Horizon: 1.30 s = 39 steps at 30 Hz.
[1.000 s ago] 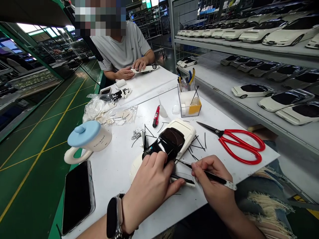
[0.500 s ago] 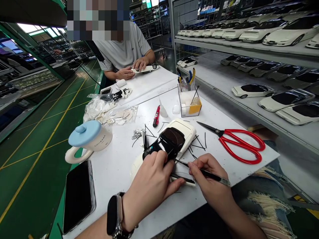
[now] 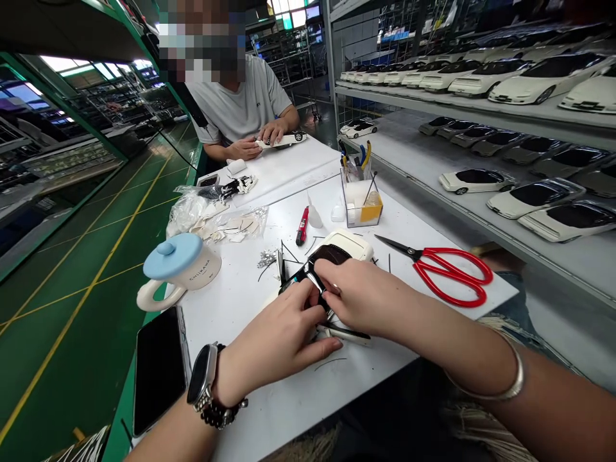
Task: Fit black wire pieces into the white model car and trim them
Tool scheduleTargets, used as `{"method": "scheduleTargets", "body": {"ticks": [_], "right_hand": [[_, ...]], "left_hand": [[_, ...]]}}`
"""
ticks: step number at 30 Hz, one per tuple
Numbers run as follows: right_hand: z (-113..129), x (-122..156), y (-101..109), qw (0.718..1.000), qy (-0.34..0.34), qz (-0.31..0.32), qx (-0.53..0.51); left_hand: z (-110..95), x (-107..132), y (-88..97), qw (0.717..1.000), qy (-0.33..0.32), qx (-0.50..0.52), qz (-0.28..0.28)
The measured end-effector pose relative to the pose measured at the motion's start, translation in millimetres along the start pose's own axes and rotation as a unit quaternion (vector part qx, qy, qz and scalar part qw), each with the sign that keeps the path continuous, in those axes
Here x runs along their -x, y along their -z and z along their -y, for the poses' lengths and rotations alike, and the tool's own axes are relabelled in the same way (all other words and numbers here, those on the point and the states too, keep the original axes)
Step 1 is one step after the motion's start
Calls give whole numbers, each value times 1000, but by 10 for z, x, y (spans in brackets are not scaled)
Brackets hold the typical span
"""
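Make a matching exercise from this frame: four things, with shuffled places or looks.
Things:
1. Car
2. Mug
3. Scissors
4. Phone

Places or looks:
A. Red-handled
B. Dark-screened
C. Beneath left hand and right hand
D. Blue-lidded

Pairs: 1-C, 2-D, 3-A, 4-B

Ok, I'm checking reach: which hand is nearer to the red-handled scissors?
Right. The right hand is at the model car, to the left of the scissors; the left hand is at the car too, farther left.
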State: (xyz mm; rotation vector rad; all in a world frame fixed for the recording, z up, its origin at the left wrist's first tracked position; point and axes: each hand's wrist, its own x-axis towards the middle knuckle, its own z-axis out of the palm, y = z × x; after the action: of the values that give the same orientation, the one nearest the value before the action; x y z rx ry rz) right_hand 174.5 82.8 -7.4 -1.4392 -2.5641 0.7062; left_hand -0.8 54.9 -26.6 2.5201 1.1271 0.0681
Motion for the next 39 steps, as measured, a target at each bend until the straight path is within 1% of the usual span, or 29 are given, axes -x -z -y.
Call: {"method": "scheduleTargets", "body": {"ticks": [3,6,9,12,14,17,20,24,28,31,33,36,38,39], "right_hand": [[37,-48,14,999,22,7,34],[-2,-48,-9,999,31,-7,26],[-87,-13,9,998,26,-42,-46],[-154,32,69,984,19,-114,-138],[-172,46,96,977,17,-141,-160],[-176,29,72,980,11,-124,-157],[-185,-8,-8,982,4,-106,-159],[-222,-35,-96,980,8,-99,-170],[-248,-38,-119,981,9,-96,-169],[-218,-37,-116,986,19,-88,-142],[-165,-44,-110,993,49,-65,-86],[-77,-79,-84,990,134,-20,26],[-53,-106,-42,984,167,-7,55],[-58,-114,-16,985,165,-8,45]], "left_hand": [[10,21,29,1000,-11,11,9],[18,33,49,1000,-20,9,8],[18,34,53,1000,-26,3,-5],[11,35,47,999,-32,-4,-16],[10,37,42,999,-34,-7,-18],[17,38,36,999,-36,-2,-20],[30,32,35,999,-39,-1,-20],[41,25,35,999,-38,-2,-16],[40,27,32,999,-38,-2,-17],[37,26,29,999,-35,-1,-18],[38,23,27,999,-34,1,-17],[42,22,21,999,-32,3,-12],[41,29,22,999,-31,-1,-13],[38,35,24,999,-30,-3,-14]]}}
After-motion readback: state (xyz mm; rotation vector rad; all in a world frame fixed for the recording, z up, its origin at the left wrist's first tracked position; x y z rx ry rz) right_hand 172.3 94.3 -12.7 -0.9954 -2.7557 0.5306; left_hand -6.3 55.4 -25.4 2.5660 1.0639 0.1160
